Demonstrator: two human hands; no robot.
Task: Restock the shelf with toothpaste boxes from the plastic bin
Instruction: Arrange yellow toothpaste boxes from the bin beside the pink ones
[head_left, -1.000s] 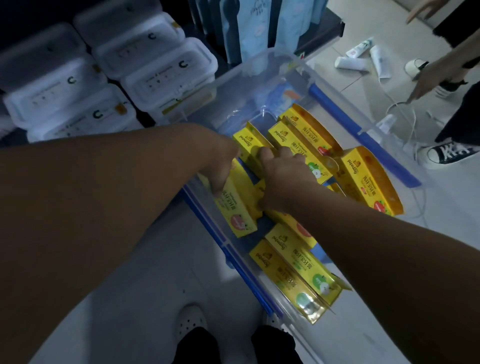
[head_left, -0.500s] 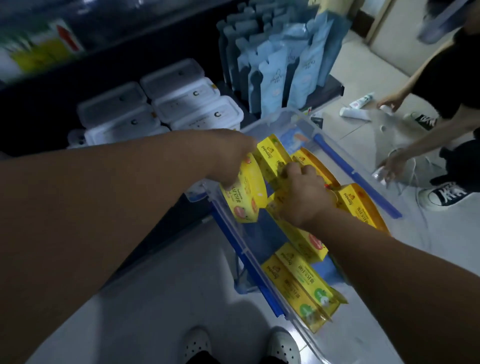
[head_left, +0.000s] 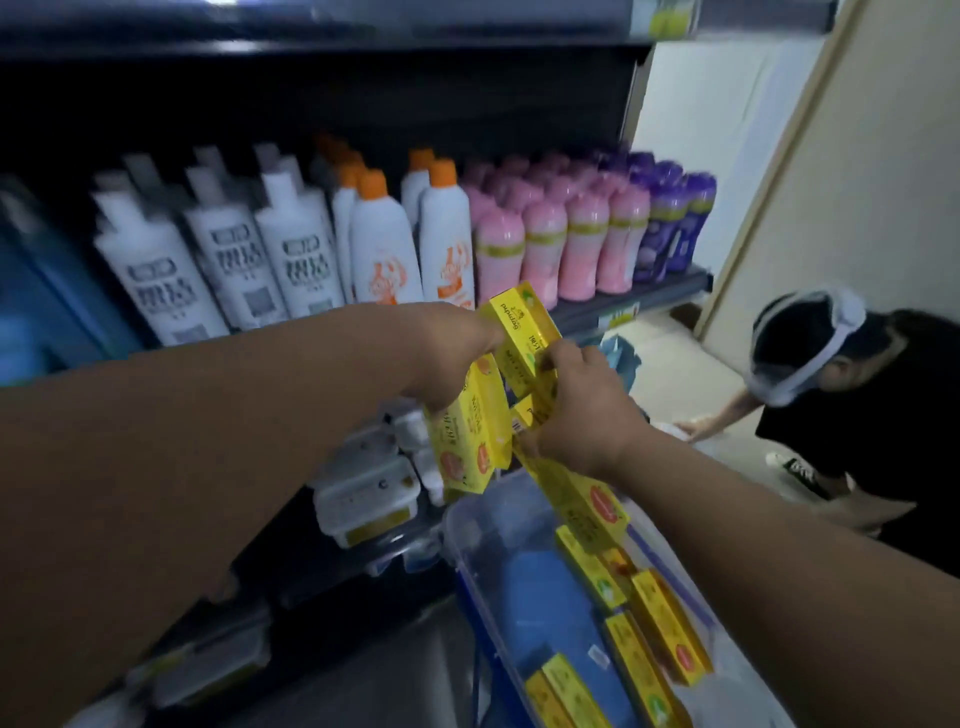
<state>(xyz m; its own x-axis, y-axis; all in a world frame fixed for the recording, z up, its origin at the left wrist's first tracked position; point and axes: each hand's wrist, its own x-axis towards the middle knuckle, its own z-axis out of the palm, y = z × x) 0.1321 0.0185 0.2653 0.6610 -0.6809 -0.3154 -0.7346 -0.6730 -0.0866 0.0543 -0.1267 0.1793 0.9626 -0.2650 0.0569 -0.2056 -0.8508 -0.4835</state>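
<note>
My left hand (head_left: 447, 353) and my right hand (head_left: 582, 410) hold a bunch of yellow toothpaste boxes (head_left: 478, 431) together, lifted above the clear plastic bin (head_left: 467, 525) and in front of the shelf (head_left: 623, 306). The left hand grips boxes that hang downward; the right hand grips a box pointing up (head_left: 522, 332) and another slanting down toward the bin. Several more yellow boxes (head_left: 660, 644) lie in the bin on its blue bottom, at the lower right.
The shelf carries white bottles (head_left: 291, 260), orange-capped bottles (head_left: 384, 249), pink bottles (head_left: 545, 249) and purple bottles (head_left: 670, 228). White lidded containers (head_left: 363, 493) sit on the lower shelf. A person in black (head_left: 857, 395) crouches on the floor at the right.
Both hands rose out of the bin with the yellow boxes, and my view tilted up from the bin to the bottle shelf.
</note>
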